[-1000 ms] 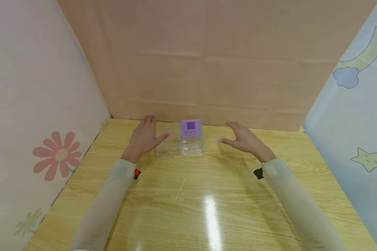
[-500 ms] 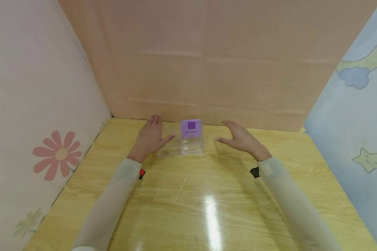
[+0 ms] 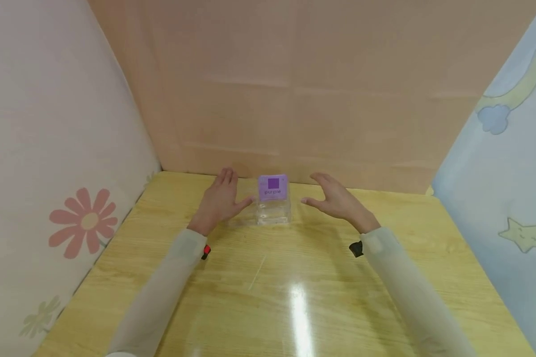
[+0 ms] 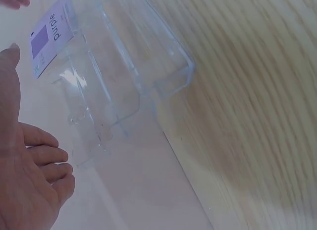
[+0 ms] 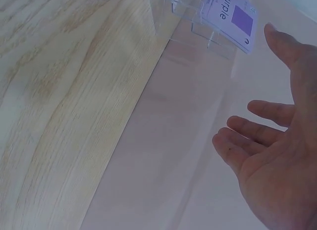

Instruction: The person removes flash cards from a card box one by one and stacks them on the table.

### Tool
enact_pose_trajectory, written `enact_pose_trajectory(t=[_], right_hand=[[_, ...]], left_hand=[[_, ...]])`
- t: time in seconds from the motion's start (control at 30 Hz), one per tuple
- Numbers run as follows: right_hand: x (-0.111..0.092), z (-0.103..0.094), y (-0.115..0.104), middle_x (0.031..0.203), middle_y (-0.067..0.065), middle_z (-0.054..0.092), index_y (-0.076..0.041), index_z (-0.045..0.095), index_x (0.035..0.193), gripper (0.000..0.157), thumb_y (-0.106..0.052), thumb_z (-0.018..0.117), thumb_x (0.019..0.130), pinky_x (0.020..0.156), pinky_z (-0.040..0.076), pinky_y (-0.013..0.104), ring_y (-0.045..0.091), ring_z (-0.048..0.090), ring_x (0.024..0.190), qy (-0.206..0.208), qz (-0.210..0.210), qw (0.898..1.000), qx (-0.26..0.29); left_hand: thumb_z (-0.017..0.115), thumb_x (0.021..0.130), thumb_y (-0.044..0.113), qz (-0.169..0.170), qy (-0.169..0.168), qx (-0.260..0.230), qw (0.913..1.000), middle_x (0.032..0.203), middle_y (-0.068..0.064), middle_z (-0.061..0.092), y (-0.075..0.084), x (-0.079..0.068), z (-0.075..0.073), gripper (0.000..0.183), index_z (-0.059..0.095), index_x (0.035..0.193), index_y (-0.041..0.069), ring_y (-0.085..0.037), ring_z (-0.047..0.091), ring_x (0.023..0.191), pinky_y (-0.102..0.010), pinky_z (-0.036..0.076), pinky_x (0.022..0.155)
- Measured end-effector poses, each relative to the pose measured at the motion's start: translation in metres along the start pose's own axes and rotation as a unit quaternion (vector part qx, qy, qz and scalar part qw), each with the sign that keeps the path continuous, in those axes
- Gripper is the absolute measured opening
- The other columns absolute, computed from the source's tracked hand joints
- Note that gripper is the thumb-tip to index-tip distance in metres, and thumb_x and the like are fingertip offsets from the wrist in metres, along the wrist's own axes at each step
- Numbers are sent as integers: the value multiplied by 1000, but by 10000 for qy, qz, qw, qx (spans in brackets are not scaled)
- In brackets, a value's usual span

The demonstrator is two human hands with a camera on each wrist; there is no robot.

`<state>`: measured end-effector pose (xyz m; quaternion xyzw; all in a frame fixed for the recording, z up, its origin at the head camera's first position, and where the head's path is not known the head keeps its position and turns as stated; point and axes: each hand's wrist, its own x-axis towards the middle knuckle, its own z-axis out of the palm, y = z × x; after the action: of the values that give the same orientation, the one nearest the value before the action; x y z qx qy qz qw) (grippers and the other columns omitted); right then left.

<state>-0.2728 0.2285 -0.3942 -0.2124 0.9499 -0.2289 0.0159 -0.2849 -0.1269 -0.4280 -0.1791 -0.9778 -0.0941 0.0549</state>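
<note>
Right now my left hand (image 3: 219, 202) and right hand (image 3: 339, 201) are relaxed and empty; between them sits the rack (image 3: 273, 213), the purple card (image 3: 273, 188) at its end toward my right, apparently propped so its word faces me

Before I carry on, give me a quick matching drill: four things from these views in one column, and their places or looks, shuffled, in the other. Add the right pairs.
Things
1. Card
2. Holder
3. Left hand
4. Right hand

Places and looks
A. To the right of the card, apart from it
B. Clear, standing on the wooden table
C. To the left of the card, thumb pointing toward it
D. Purple, at the right end of the holder

Right pairs: 1-D, 2-B, 3-C, 4-A
</note>
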Motion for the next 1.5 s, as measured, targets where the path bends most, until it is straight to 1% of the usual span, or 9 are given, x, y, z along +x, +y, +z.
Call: enact_pose_trajectory(t=[0.4,0.53,0.7,0.87,0.93,1.1,1.2,1.33,1.5], right_hand=[[6,0,-7,170,23,32,-1,25,165,97,-54,70,98,127,32,64,46,33,157,38,-93,9999,-98],[9,-3,-10,171,23,31,-1,24,166,96,-52,71,98,127,31,64,46,33,157,25,-104,9999,-109],[15,-4,-13,171,23,31,-2,25,166,96,-51,71,98,129,30,62,45,32,158,67,-190,9997,-154],[18,-2,-17,171,24,32,0,26,165,94,-50,70,99,130,29,61,45,32,158,9,-334,9992,-234],[20,0,-19,171,23,31,-3,25,166,93,-51,69,100,130,28,61,44,31,158,-32,-365,9990,-258],[23,2,-22,171,21,32,-8,24,168,93,-51,69,99,129,30,60,43,33,158,-44,-388,9989,-246],[25,3,-25,171,22,33,-6,25,167,93,-49,71,99,129,31,60,43,34,157,-13,-413,9988,-253],[28,3,-28,169,24,34,-2,27,166,92,-46,72,99,128,31,61,44,35,157,-11,-488,9983,-304],[30,5,-34,170,23,34,-3,27,166,92,-47,71,99,129,32,60,43,35,157,-61,-571,9977,-356]], left_hand=[[47,101,72,145,180,196,9995,171,-31,23,10,2,3,105,24,162,-11,-42,19,163,-48,22,135],[44,101,74,252,293,319,9987,170,-32,26,12,3,1,107,24,162,-12,-44,22,162,-48,23,134],[43,101,75,244,375,356,9984,170,-31,27,14,6,-4,106,25,162,-11,-43,25,162,-49,24,134],[43,100,76,148,357,209,9990,171,-29,27,13,7,-2,107,27,162,-9,-41,24,162,-49,24,134],[43,100,76,111,330,195,9992,171,-29,27,11,5,-1,108,25,163,-9,-41,24,163,-50,24,134],[43,101,74,82,188,237,9995,172,-29,22,9,2,2,107,21,163,-11,-41,20,164,-50,23,134],[45,102,71,99,109,233,9996,172,-30,20,10,2,4,105,22,162,-11,-41,19,164,-50,21,134],[45,104,67,114,115,423,9990,171,-31,22,12,1,7,100,24,162,-12,-42,21,163,-50,22,134],[39,109,60,95,193,684,9974,170,-31,26,13,0,11,90,26,161,-12,-43,27,161,-50,24,134]])
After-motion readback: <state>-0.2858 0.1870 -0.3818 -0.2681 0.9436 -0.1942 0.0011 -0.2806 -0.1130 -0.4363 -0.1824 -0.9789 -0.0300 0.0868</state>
